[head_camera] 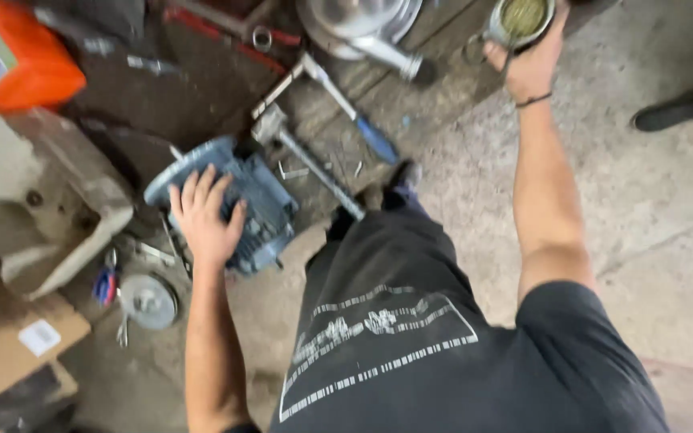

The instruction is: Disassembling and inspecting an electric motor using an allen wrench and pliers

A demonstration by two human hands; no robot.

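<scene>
A blue-grey ribbed electric motor (260,210) lies on the dirty floor in front of me. My left hand (204,215) rests flat on top of it, fingers spread. My right hand (532,58) is stretched far forward at the top of the view, gripping a small round metal tin (521,19) filled with yellowish grease. A dark band circles that wrist. My black shirt and dark trousers fill the lower middle.
A hammer (302,156) and a blue-handled tool (346,108) lie beyond the motor. A round metal cover (148,301), pliers (106,282), a beige housing (42,208), an orange box (6,60) and cardboard (10,337) sit at left. Another person's shoe (671,112) shows at right.
</scene>
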